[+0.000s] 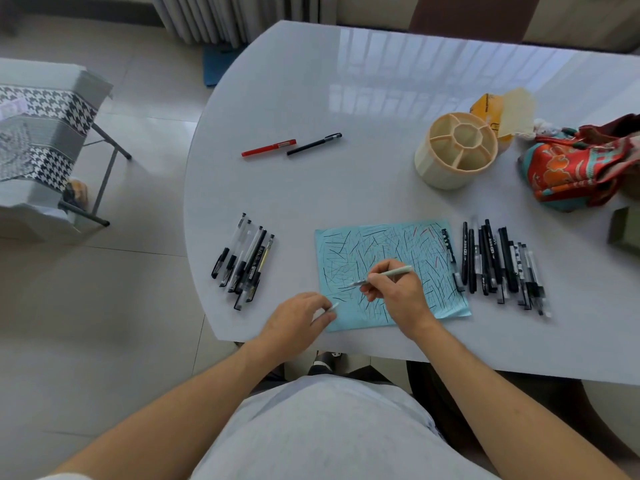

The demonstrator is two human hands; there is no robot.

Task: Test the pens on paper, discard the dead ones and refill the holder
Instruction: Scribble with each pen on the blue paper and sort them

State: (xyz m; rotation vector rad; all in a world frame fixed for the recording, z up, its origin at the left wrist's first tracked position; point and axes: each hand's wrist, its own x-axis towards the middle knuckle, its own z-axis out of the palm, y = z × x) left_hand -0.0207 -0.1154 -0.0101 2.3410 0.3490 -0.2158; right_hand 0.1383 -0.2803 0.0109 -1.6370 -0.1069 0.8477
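A light blue paper [388, 251] covered in scribbled lines lies at the table's near edge. My right hand [398, 292] grips a pale pen [398, 272] with its tip on the paper. My left hand [298, 318] pinches a small pale pen cap [331, 308] at the paper's left corner. Several black pens [244, 261] lie in a bunch to the left of the paper, and several more pens [498, 263] lie in a row to its right. A red pen [268, 147] and a black pen [313, 144] lie apart farther back. The cream round holder [427, 161], with divided compartments, holds nothing.
A red and teal patterned cloth bag [581, 168] and a yellow packet [486, 107] sit at the back right by the holder. The white table [346, 81] curves away on the left. A folding stand with houndstooth fabric [45, 133] is on the floor to the left.
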